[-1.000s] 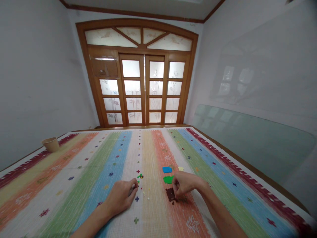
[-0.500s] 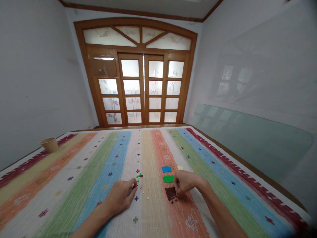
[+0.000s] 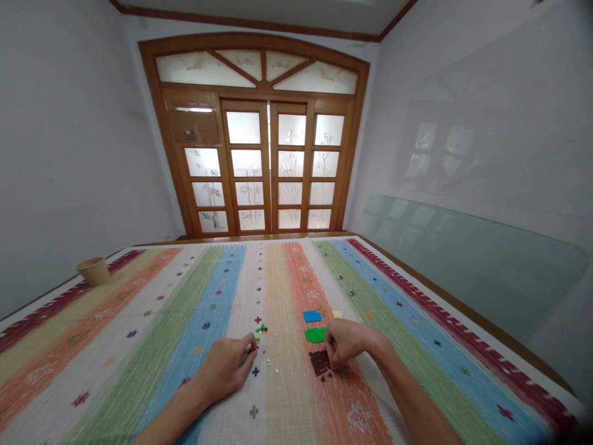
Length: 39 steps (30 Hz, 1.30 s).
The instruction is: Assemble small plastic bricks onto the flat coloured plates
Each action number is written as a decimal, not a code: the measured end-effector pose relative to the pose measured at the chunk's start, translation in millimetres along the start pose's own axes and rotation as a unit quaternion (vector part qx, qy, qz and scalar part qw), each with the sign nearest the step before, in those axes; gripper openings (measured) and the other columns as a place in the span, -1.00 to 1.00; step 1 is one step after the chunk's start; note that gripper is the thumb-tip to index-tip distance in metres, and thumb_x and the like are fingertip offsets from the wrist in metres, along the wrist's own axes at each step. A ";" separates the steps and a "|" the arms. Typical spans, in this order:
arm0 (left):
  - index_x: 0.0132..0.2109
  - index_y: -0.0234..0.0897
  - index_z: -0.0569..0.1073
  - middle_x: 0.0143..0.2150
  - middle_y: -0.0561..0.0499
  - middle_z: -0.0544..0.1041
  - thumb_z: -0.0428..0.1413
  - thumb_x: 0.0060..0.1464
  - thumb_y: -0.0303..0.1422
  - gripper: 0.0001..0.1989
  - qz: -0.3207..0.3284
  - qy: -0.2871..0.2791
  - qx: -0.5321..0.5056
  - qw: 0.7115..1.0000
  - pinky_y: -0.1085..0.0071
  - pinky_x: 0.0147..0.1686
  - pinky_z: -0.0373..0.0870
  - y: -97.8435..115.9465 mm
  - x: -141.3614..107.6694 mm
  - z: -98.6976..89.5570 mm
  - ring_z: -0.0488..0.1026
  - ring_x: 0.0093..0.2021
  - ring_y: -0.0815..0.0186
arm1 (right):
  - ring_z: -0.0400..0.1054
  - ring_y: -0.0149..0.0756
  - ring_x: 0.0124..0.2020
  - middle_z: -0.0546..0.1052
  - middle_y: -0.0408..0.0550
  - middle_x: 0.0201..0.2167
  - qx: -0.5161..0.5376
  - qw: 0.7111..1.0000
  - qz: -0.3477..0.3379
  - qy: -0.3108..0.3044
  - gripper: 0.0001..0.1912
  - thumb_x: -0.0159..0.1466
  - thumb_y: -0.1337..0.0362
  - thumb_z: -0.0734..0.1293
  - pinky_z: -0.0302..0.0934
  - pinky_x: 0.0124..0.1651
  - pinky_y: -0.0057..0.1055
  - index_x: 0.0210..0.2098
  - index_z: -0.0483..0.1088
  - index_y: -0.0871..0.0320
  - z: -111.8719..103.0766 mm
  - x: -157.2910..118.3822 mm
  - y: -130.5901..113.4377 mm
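Live from the striped woven cloth (image 3: 282, 395): left hand (image 3: 225, 369) curled closed, fingertips pinching something too small to make out beside tiny plastic bricks (image 3: 262, 329), right hand (image 3: 346, 342) closed at a flat dark-brown plastic plate (image 3: 319, 363), grip unclear.

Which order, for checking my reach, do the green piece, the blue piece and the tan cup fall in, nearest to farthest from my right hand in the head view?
From the right hand:
1. Green piece: just left of the hand.
2. Blue piece: just beyond the green piece, also left.
3. Tan cup: far off to the left.
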<state>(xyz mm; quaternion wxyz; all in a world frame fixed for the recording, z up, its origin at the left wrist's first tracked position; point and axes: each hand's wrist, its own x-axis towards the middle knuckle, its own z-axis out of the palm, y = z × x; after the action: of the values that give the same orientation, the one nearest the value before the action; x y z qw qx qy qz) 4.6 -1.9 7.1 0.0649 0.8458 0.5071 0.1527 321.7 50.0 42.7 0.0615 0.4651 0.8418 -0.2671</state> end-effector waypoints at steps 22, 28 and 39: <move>-0.17 -0.22 0.43 -0.50 0.05 0.51 -0.06 0.23 -0.33 -0.81 0.011 0.010 0.005 1.000 0.43 -0.42 0.14 -1.5 -1.4 2.0 0.47 -0.47 0.28 | 0.17 -0.49 -0.57 0.39 -0.23 -0.61 0.045 0.990 -0.061 0.115 -0.88 -0.01 0.38 0.45 -0.09 -0.54 -0.55 -0.42 0.58 0.16 6.6 5.7 -33.0; -0.17 -0.21 0.43 -0.55 0.06 0.46 -0.05 0.18 -0.34 -0.82 0.010 0.030 0.016 0.999 0.41 -0.43 0.13 -2.5 -3.5 1.1 0.45 -0.49 0.24 | 0.21 -0.47 -0.54 0.41 -0.20 -0.60 0.044 0.981 -0.093 0.165 -0.86 0.04 0.40 0.41 -0.08 -0.50 -0.53 -0.38 0.59 0.15 16.2 15.5 -33.9; -0.18 -0.20 0.43 -0.47 0.00 0.53 -0.04 0.09 -0.41 -0.81 -0.011 0.026 0.042 0.999 0.36 -0.40 0.17 -5.3 -4.2 3.0 0.49 -0.43 0.17 | 0.27 -0.43 -0.50 0.47 -0.15 -0.55 0.026 0.977 -0.101 0.185 -0.86 0.09 0.36 0.40 -0.04 -0.45 -0.51 -0.34 0.58 0.15 19.5 18.7 -31.8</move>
<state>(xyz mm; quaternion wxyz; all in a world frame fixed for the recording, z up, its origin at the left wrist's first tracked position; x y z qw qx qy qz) -0.7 -3.0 2.0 0.0177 0.8380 0.5235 0.1530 282.5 40.7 32.0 -0.1349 0.4201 0.8743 -0.2025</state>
